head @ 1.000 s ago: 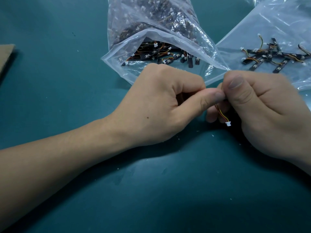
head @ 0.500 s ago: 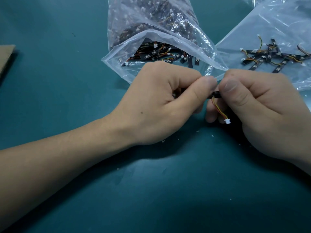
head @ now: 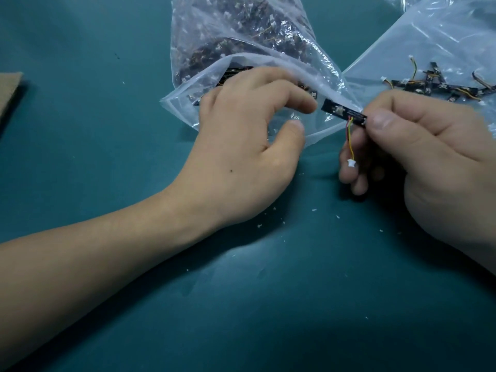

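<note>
Letting go, left hand (head: pixel 241 146) sits slack & empty at the bag (head: pixel 230 36) — right hand (head: pixel 429 157) pinches one end of the strip (head: pixel 341 114), w/ dangling wires (head: pixel 350 142) liable to snag on plastic.

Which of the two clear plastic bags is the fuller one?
The bag at top centre, just behind the left hand: it bulges with dark wired parts, while the flat bag at the right shows only a few strips.

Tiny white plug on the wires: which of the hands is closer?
Right. The right hand is just behind the tiny white plastic plug; the left hand is apart, at the clear plastic bag.
</note>
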